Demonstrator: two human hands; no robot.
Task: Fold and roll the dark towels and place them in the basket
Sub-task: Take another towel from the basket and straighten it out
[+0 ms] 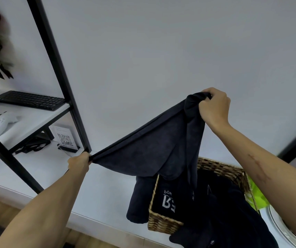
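Observation:
A dark towel (154, 145) hangs stretched in the air in front of the white wall. My left hand (79, 162) pinches its lower left corner. My right hand (214, 107) grips a bunched corner higher up on the right. Below them a woven wicker basket (163, 224) stands on the white surface, filled with more dark cloth (215, 208), one piece with white lettering. Another dark towel (138, 199) hangs over the basket's left side.
A black metal shelf frame (57, 68) stands at the left, with a black keyboard (29, 100), a white controller (3, 120) and a QR code stand (65, 140) on its shelves. White plates (283, 230) and something bright green (257, 196) lie right of the basket.

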